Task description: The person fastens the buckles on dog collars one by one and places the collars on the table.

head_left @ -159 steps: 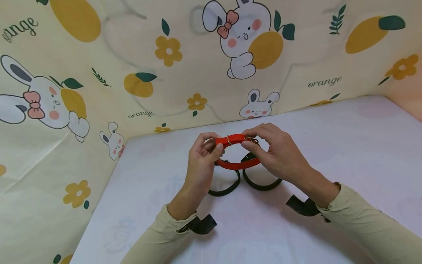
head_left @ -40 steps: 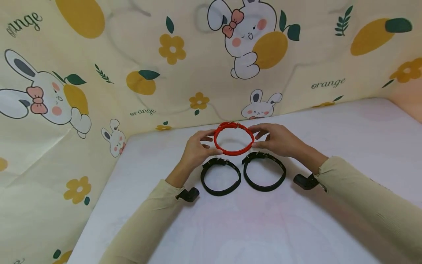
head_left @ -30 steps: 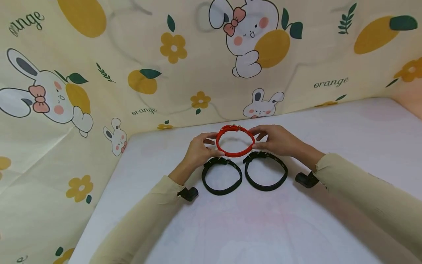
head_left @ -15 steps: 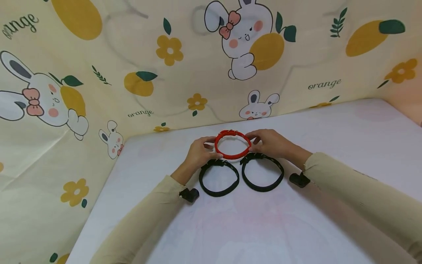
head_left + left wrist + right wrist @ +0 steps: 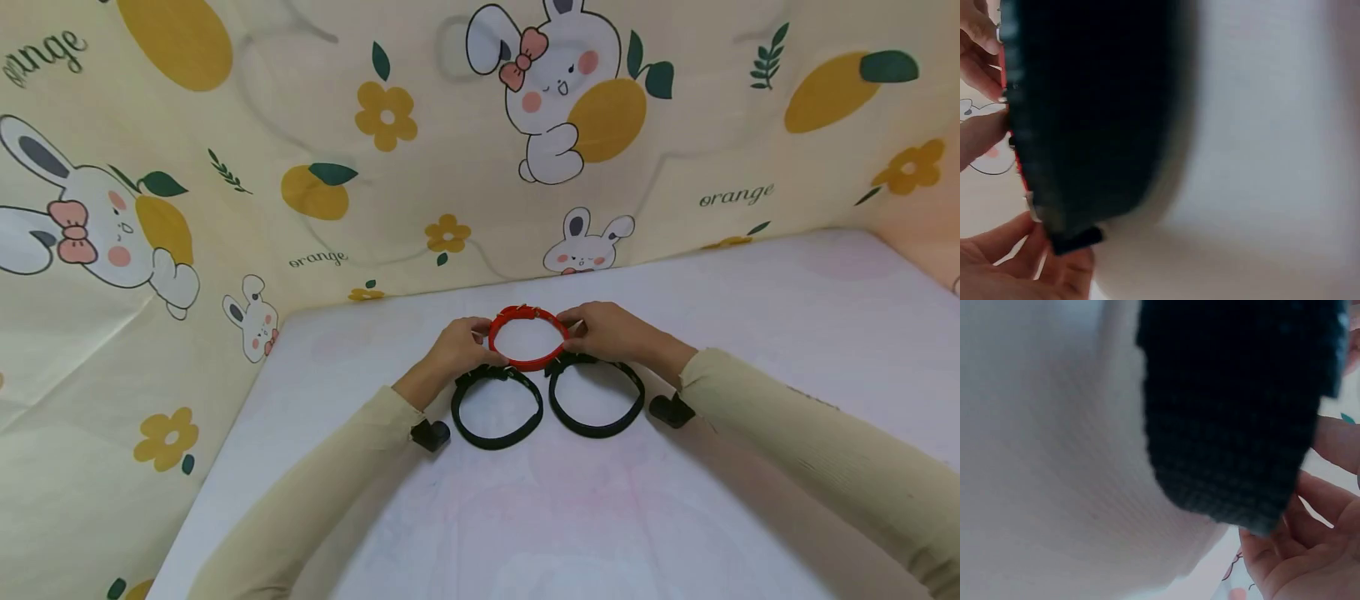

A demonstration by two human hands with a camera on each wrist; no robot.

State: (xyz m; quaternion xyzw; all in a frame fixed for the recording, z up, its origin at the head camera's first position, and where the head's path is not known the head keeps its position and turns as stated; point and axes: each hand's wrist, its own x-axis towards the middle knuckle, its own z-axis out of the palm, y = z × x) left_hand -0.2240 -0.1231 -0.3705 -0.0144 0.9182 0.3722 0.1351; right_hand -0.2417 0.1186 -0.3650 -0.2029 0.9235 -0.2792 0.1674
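A red buckle collar, bent into a ring with its buckle at the back, is held by both hands in the head view. My left hand pinches its left side, thumb along the front edge. On the opposite side my right hand pinches the band between thumb and fingers. Directly in front lie a black collar at the left and another black collar at the right, both buckled into rings. The red ring's front edge meets their back edges in this view. A dark strap hides much of both wrist views.
The white tabletop carries all the collars. Behind and to the left hangs a cream cloth printed with rabbits and oranges. A black wrist camera on the left sleeve and another black camera on the right sit low over the table.
Several seconds ago the red collar was held higher, overlapping the black collars in view. Since then it has turned flatter, and over the last second both hands brought it down towards the black collars.
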